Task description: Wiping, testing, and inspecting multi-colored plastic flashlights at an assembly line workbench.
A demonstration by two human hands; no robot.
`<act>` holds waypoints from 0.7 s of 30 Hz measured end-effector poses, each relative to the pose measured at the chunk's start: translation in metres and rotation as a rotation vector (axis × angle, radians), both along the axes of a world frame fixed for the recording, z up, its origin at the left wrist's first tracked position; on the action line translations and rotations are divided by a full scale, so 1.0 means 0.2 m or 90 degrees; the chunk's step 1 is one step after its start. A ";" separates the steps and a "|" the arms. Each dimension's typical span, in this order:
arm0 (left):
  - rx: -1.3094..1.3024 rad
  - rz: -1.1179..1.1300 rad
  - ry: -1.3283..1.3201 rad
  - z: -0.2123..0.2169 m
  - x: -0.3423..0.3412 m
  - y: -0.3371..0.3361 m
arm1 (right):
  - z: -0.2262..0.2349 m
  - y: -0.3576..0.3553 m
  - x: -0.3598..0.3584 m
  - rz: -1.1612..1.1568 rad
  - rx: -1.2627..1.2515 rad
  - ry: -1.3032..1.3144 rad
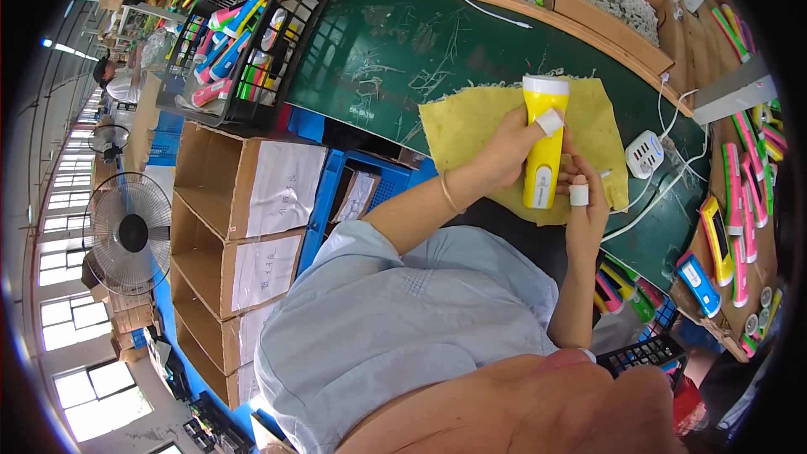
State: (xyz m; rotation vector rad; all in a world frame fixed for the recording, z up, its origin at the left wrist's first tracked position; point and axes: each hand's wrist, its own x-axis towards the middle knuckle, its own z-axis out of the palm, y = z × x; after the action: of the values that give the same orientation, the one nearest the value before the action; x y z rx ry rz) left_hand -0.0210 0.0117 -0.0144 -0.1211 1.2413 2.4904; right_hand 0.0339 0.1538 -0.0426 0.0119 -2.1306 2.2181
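A yellow flashlight (545,147) with a white head and a pale switch panel is held upright over a ragged yellow cloth (458,126). My left hand (511,150) is closed around its upper body, with a white wrap on the thumb. Just right of the flashlight's lower half is my right hand (588,193), its thumb also wrapped in white. The right fingers are curled, and one reaches to the flashlight's side. A small pale tip shows beside those fingers; what they hold, if anything, I cannot make out.
The cloth lies on a scratched green table (370,42). A white multi-port charger (645,155) with cables stands at the right. A black crate (282,42) of colourful flashlights is at the upper left, above cardboard compartments (206,244). More flashlights (735,202) lie on a right-hand shelf.
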 end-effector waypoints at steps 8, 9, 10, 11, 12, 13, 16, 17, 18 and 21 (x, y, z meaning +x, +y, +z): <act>0.058 -0.152 -0.030 0.15 -0.10 0.06 | 0.06 0.04 0.00 -0.002 -0.059 -0.065; 0.048 -0.164 -0.040 0.15 -0.11 0.06 | 0.08 0.03 0.00 0.003 -0.060 -0.049; 0.039 -0.176 -0.050 0.15 -0.11 0.06 | 0.10 0.02 0.01 0.003 -0.061 -0.048; 0.038 -0.176 -0.050 0.15 -0.12 0.06 | 0.11 0.02 0.01 0.008 -0.044 -0.046; 0.035 -0.169 -0.068 0.15 -0.12 0.06 | 0.11 0.02 0.01 0.013 -0.026 -0.046; 0.033 -0.162 -0.087 0.15 -0.12 0.05 | 0.10 0.02 0.02 0.013 -0.026 -0.049; -0.088 -0.101 -0.008 0.13 -0.11 0.05 | 0.06 0.04 0.03 -0.010 -0.072 -0.080; -0.166 -0.072 0.038 0.14 -0.14 0.05 | 0.06 0.05 0.02 -0.014 -0.065 -0.092; -0.244 -0.042 0.077 0.14 -0.16 0.05 | 0.06 0.07 0.02 -0.015 -0.058 -0.112; -0.426 -0.008 0.258 0.06 -0.26 -0.06 | 0.06 0.11 -0.01 0.012 -0.054 -0.068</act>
State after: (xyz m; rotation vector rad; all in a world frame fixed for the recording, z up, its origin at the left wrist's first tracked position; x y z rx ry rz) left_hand -0.0737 -0.0010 -0.0027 0.2387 2.1919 2.0415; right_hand 0.0320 0.1752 -0.0305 -0.0925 -2.0941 2.3680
